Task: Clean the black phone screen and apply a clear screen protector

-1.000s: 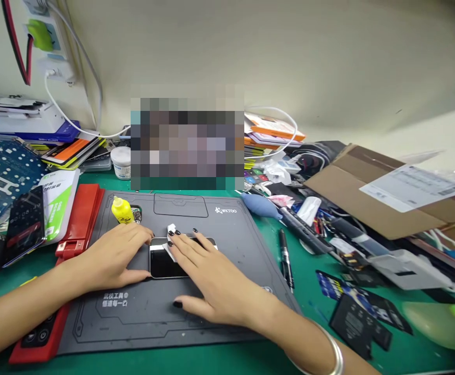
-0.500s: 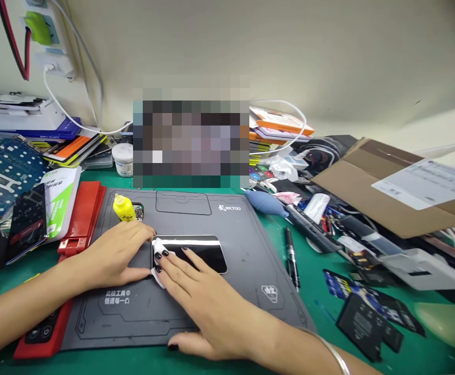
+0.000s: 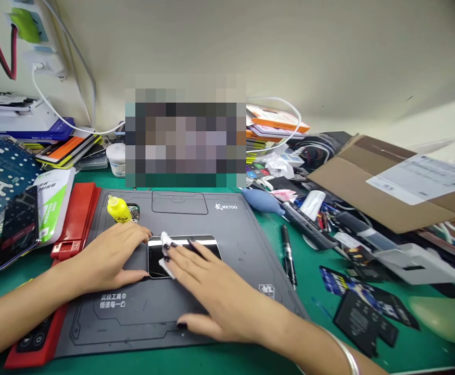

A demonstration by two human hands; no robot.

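A smartphone [image 3: 156,263] with a glossy black screen lies face up on the grey work mat [image 3: 134,328]. My left hand [image 3: 114,255] braces the phone's left end, the thumb at the near corner and the fingers at the far one. Across the screen rests my right hand [image 3: 212,284], its fingers long and flat, pressing a crumpled white tissue [image 3: 165,238] to the glass. The right thumb is spread over the mat, and this hand hides much of the phone's right half. A yellow squeeze bottle [image 3: 118,209] leans beyond my left hand.
Left of the mat is a red hinged device [image 3: 77,213]. On the green tabletop to the right lie a black pen [image 3: 287,255], a blue air blower [image 3: 264,201] and a black battery [image 3: 354,317]. A cardboard box [image 3: 368,172] stands behind them. The back centre is pixelated.
My right hand has slid the tissue rightward along the screen, baring the phone's left end. My left hand keeps its place on the phone. The whole view has shifted slightly.
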